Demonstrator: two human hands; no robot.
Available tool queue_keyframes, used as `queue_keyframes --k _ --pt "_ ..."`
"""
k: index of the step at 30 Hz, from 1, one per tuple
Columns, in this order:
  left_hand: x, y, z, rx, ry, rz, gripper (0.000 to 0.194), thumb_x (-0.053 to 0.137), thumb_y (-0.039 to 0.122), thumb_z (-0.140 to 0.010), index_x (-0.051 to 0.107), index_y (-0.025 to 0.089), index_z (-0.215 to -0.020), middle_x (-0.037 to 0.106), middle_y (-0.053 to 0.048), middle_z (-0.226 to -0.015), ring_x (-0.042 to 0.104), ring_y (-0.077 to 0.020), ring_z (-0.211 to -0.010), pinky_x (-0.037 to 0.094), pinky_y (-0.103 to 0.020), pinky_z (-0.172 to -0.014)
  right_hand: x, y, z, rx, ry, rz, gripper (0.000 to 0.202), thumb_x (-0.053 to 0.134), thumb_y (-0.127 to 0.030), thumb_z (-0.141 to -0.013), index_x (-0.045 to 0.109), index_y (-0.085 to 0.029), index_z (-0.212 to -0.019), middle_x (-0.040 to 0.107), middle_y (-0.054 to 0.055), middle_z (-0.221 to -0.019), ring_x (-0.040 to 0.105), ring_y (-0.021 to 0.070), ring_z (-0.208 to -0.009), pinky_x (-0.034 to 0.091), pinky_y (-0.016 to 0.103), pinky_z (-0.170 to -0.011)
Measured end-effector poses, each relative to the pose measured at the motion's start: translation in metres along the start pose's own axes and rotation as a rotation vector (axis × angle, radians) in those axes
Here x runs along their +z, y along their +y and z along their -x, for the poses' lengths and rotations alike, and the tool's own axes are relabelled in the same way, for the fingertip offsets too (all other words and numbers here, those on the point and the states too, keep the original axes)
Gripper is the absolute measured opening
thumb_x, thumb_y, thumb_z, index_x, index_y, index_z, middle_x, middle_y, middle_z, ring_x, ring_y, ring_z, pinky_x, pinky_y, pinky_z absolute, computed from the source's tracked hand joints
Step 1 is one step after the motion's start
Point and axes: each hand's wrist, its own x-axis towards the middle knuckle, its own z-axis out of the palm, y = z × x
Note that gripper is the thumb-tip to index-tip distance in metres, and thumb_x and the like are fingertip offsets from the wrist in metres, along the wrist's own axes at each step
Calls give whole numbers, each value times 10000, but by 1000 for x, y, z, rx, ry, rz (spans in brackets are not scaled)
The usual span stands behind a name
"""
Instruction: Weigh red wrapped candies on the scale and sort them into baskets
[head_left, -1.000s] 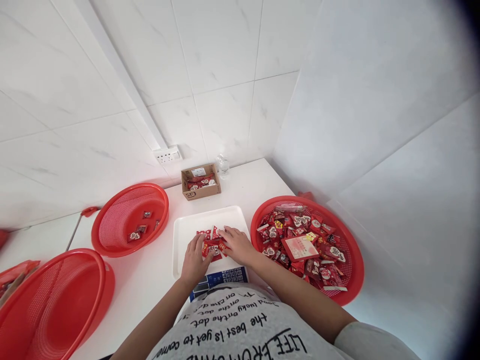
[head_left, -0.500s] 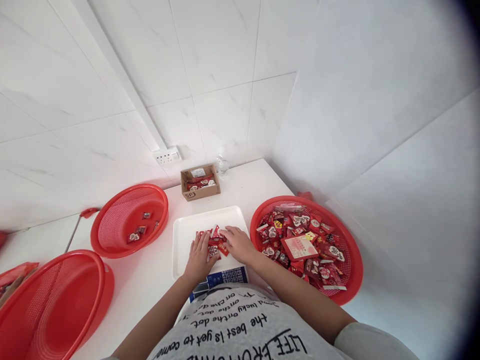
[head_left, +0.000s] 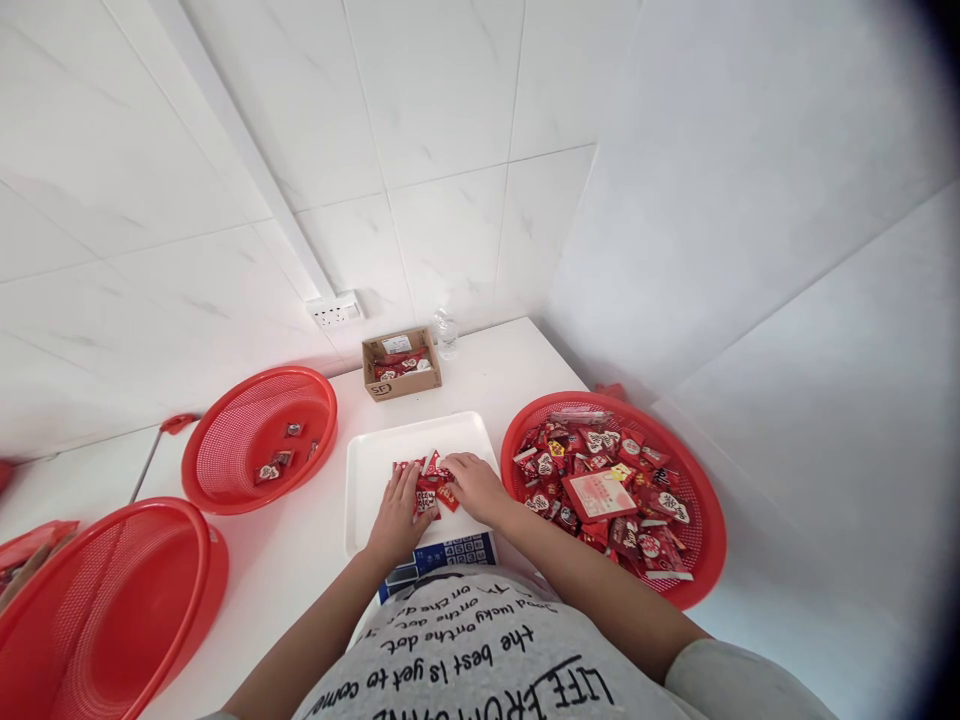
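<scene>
Red printed wrapped packets [head_left: 426, 501] lie in a small cluster on a white tray [head_left: 367, 450], which sits on a scale with a blue keypad [head_left: 461, 551]. My left hand [head_left: 396, 515] rests at the left side of the cluster, fingers stretched out over the packets' edge. From the right, my right hand [head_left: 478, 490] reaches in with its fingers extended and slightly bent, fingertips at the packets. Neither hand appears to grip anything. Parts of the packets are hidden under the fingers.
Right of the tray, a red basket [head_left: 516, 420] is heaped with red packets and a pink card [head_left: 600, 495]. A cardboard box [head_left: 401, 387] with packets and a clear bottle [head_left: 446, 335] stand behind. On the left are another red basket [head_left: 217, 430] with several packets and a larger one [head_left: 142, 590].
My right hand has shifted very slightly to the right. The left hand and the packets look almost unmoved.
</scene>
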Motion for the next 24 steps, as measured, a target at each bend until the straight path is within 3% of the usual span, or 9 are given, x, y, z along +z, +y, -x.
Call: queue_keyframes --k 10,14,18,24 --pt "2 -3 1 -4 1 30 710 518 354 -829 151 237 -1427 286 -96 -1467 130 -276 -1379 248 -519 -1079 -4 14 -2 48 79 80 315 452 -19 -753 589 -181 -986 615 69 -1045 490 192 -1019 372 313 -880" --pt "2 -2 1 -9 7 35 714 522 353 -829 149 240 -1427 291 -94 -1465 129 -269 -1380 254 -513 -1078 -1 13 -4 -18 47 15 320 453 -3 -751 602 -177 -974 627 61 -1039 483 186 -1037 376 308 -906" --pt "0 0 1 7 -1 38 716 522 347 -829 142 243 -1427 301 -97 -1460 140 -270 -1377 262 -511 -1074 5 6 -5 -81 13 -77 325 463 -19 -775 599 -169 -1030 611 77 -1103 479 179 -1090 362 319 -958" --pt "0 3 2 8 6 -3 725 522 362 -831 133 240 -1430 302 -116 -1456 159 -283 -1372 265 -523 -1060 0 4 1 -16 2 -103 393 469 -46 -775 574 -178 -1130 509 112 -1276 418 195 -1215 328 371 -1021"
